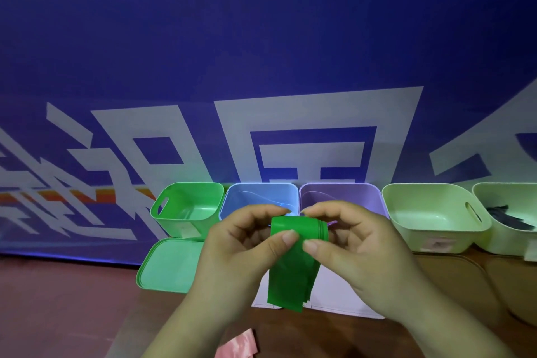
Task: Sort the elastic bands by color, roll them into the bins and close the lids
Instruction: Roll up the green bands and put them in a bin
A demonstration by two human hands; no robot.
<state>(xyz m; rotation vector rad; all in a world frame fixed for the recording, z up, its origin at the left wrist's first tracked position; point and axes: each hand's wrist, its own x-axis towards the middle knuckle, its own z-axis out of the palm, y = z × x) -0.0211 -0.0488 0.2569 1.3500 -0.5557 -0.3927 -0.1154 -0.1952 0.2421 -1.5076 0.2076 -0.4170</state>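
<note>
A green elastic band is held up in front of the bins, its top part wound into a roll and its tail hanging down. My left hand pinches the roll from the left, thumb on its front. My right hand grips it from the right, thumb pressed beside the left one. Behind them stand open bins in a row: green, blue, purple, pale green and another pale green one holding something dark. A green lid lies flat before the green bin.
A pink band lies on the brown table at the bottom edge. White lids lie under my hands. Clear lids rest before the pale green bins. A blue banner with white characters rises right behind the bins.
</note>
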